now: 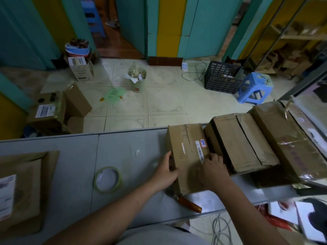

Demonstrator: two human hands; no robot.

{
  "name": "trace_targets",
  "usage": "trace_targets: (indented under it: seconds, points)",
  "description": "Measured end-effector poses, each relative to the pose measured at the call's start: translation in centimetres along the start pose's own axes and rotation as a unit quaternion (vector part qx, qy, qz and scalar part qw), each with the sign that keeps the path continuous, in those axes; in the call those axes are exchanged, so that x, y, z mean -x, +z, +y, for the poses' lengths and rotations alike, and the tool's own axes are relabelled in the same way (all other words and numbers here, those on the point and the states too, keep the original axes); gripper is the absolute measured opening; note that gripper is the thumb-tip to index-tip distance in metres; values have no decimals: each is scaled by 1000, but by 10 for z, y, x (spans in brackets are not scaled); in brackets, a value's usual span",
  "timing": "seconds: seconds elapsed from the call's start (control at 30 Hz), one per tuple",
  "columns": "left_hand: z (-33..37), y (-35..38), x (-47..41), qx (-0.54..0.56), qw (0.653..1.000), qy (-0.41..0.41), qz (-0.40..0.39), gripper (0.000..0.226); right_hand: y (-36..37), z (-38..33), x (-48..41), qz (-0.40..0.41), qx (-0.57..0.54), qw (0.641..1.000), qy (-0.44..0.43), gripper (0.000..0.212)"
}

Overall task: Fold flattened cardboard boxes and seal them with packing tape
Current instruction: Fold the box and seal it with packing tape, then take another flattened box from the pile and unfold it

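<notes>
A folded cardboard box [187, 147] with a barcode label stands on the grey table [123, 152]. My left hand [167, 171] grips its left side. My right hand [212, 171] rests on its top right edge, fingers curled over the gap to the neighbouring box. A roll of clear packing tape [108, 179] lies flat on the table left of my hands. A tool with an orange-brown handle [189, 204] pokes out from under the box's near corner. Flattened cardboard [23, 188] with a white label lies at the table's left end.
Two more closed boxes [242, 142] [290, 138] sit side by side to the right. On the tiled floor beyond are a bin [138, 76], a black crate [223, 76], a blue stool [254, 87] and several boxes [53, 110]. Cables hang below the table's near edge.
</notes>
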State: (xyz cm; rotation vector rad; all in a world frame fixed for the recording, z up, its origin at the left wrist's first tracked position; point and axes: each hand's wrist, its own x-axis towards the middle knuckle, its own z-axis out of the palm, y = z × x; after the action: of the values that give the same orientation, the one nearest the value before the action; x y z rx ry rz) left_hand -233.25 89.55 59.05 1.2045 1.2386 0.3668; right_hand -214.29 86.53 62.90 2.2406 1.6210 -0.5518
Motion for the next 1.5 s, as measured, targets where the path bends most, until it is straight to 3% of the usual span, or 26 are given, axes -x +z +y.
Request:
trace_targets:
  seconds: [0.1, 0.23, 0.3, 0.4, 0.5, 0.63, 0.9, 1.03, 1.13, 1.23, 1.37, 1.5]
  points:
    - [5, 1, 7, -20, 999, 27, -18, 75, -2, -3, 4, 17, -2, 1000, -20, 43]
    - [13, -13, 10, -135, 989, 65, -20, 62, -9, -14, 9, 118, -86, 986, -77, 50]
    - [14, -29, 9, -263, 961, 77, 21, 68, -16, -21, 11, 140, -111, 978, -109, 54]
    - [18, -65, 13, -430, 888, 129, 95, 72, -28, -35, 10, 154, -97, 972, -146, 58]
    - [18, -110, 19, -482, 850, 136, 162, 72, -37, -60, 5, 155, -66, 969, -180, 64]
    - [5, -178, 44, -502, 825, 101, 240, 73, -51, -117, -6, 158, -24, 954, -254, 73]
    - [-64, -298, 143, -422, 824, -11, 378, 67, -59, -288, -3, 143, 46, 884, -443, 73]
    - [-122, -326, 196, -368, 794, -38, 483, 49, -44, -375, 11, 120, 63, 843, -520, 73]
    - [-167, -335, 229, -249, 820, -152, 492, 74, -23, -437, 21, 81, 70, 826, -553, 75]
    - [-203, -341, 247, -201, 815, -228, 493, 81, 1, -493, 28, -8, 28, 844, -536, 78]
    - [-226, -346, 252, -105, 797, -289, 521, 100, 28, -539, 22, -104, -3, 887, -449, 102]
    - [-235, -351, 243, 22, 805, -224, 549, 96, 46, -549, 8, -107, -47, 902, -417, 95]
